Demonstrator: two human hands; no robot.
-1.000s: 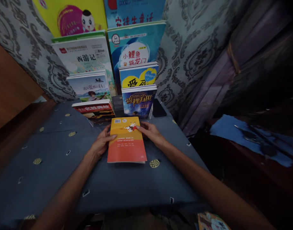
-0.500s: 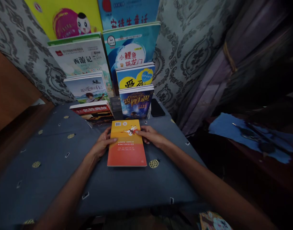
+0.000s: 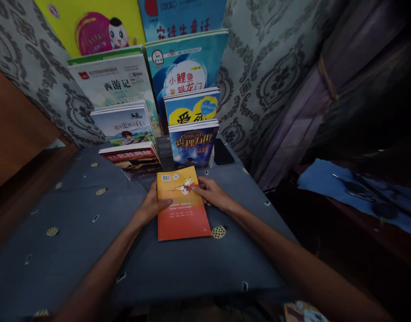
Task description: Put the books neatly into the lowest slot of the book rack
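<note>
An orange book (image 3: pixel 183 210) lies back cover up, barcode at its far left corner, on the grey-blue cloth (image 3: pixel 91 250) of the table. My left hand (image 3: pixel 151 205) grips the book's left edge, thumb on the cover and fingers curled at the side. My right hand (image 3: pixel 210 192) holds the right edge near the far corner, thumb resting on the cover. Both forearms reach in from the near edge.
Several books stand in stepped rows against the patterned wall: a dark blue one (image 3: pixel 192 145) and a red one (image 3: pixel 133 158) nearest, larger ones behind. A black phone (image 3: pixel 223 153) lies right of them. A purple curtain (image 3: pixel 313 112) hangs at right.
The book has turned slightly, its near end swinging right, and sits a little nearer and to the right. Both hands stayed on its edges.
</note>
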